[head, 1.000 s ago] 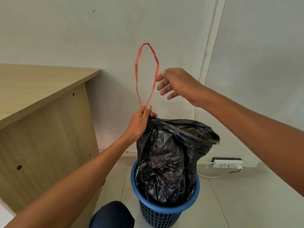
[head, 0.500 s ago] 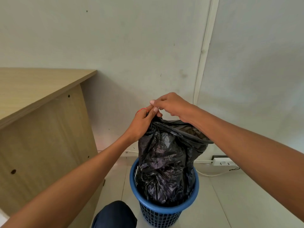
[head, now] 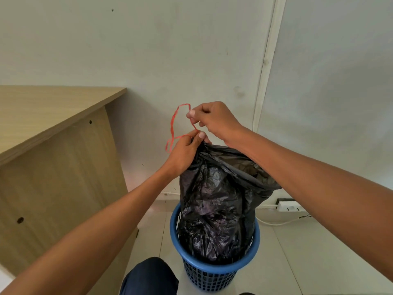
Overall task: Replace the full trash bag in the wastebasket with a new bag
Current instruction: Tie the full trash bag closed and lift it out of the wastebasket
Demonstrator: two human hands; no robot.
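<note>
The left hand clutches the soft, probably slippery bag by its gathered neck, likely the surest hold, while the right hand pinches the thin red string.

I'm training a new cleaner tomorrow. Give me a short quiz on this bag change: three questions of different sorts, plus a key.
1. True or false: the black trash bag has its bottom inside the blue wastebasket.
2. The right hand pinches: A) the red drawstring; B) the wastebasket's rim; C) nothing.
3. Which hand grips the bag's gathered neck?

Key: 1 true; 2 A; 3 the left hand.
</note>
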